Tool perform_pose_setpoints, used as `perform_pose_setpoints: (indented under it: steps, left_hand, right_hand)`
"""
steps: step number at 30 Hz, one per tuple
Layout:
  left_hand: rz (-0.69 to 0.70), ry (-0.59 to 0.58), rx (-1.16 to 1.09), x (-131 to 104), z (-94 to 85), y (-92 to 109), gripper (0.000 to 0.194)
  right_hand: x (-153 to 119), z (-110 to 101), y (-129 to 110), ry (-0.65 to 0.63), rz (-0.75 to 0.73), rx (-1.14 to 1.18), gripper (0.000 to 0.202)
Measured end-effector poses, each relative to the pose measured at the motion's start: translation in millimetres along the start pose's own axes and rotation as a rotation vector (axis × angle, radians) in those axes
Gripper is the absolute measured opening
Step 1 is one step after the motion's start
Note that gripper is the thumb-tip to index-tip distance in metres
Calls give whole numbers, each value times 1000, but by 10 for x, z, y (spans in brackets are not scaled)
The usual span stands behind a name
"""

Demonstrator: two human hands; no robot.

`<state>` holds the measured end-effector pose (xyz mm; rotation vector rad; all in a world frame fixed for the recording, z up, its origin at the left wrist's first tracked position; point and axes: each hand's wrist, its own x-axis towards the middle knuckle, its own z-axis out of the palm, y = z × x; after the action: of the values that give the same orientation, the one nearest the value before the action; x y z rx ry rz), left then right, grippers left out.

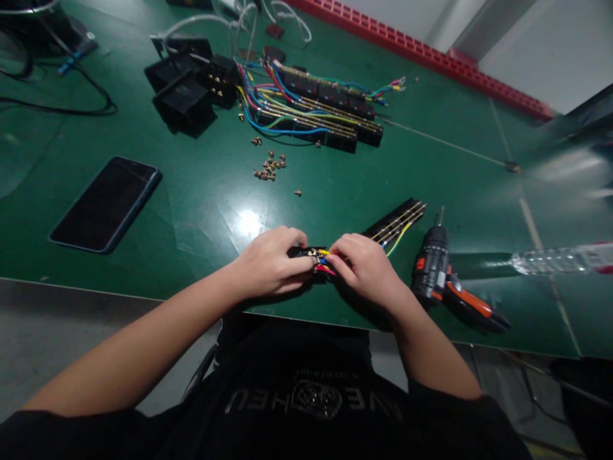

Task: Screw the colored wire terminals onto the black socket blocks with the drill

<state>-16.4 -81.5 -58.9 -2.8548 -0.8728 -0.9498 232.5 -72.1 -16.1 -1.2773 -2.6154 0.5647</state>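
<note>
Near the front edge of the green table, a black strip with brass bars [396, 220] slants from beneath my right hand toward the upper right. My left hand [275, 260] is closed around the strip's near end, with thumb and forefinger by a small screw or terminal. Coloured wires, yellow, blue and red, meet there. My right hand [363, 263] pinches these wires [324, 269] close to the left fingertips. Much of the strip's middle is hidden under the right hand. Just right of that hand lies a black and orange cordless drill [432, 265], its bit pointing away.
Several loose brass screws [269, 165] lie beyond my hands. Wired black strips [330, 121] and black plastic housings [184, 89] are farther back. A phone [106, 204] rests at left. A clear plastic object [550, 260] is at right, and a red perforated rail [407, 54] borders the back.
</note>
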Motion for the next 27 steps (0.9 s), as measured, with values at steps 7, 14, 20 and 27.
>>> perform_pose_setpoints:
  steps: [7,14,20,27]
  left_hand:
    - [11,-4,24,12,0,1,27]
    - [29,-22,5,6,4,-36,27]
    - [24,-19,-15,-9,16,-48,26]
    - [19,-15,-38,0,7,-43,25]
  right_hand:
    - [0,-38,52,-17,-17,112,23]
    - [47,-112,180,-75,-84,473,29]
    - [81,-179,137,-91,18,640,27]
    - [123,-157,54,-137,89,594,24]
